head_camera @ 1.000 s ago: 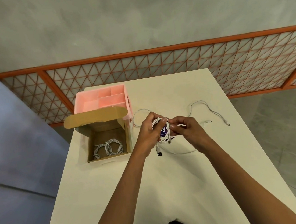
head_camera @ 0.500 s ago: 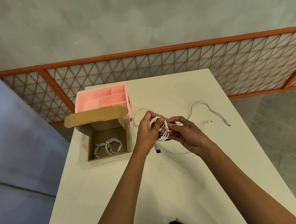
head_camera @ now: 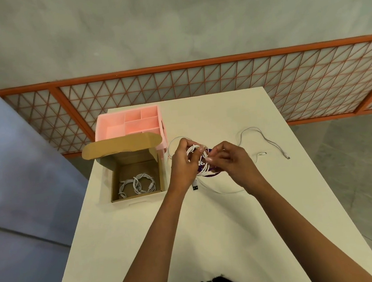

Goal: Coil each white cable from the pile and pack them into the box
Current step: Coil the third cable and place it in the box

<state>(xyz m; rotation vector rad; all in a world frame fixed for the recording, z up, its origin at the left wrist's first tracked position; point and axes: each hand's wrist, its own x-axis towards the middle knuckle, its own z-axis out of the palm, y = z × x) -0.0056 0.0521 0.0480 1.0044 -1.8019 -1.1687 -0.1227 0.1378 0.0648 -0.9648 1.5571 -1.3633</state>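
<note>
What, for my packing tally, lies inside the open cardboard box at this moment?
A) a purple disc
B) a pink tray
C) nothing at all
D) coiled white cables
D: coiled white cables lie on the floor of the cardboard box, while the left hand and right hand grip another white cable outside it.

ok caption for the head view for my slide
Left hand and right hand coil a white cable beside an open cardboard box holding coiled cables.
</note>
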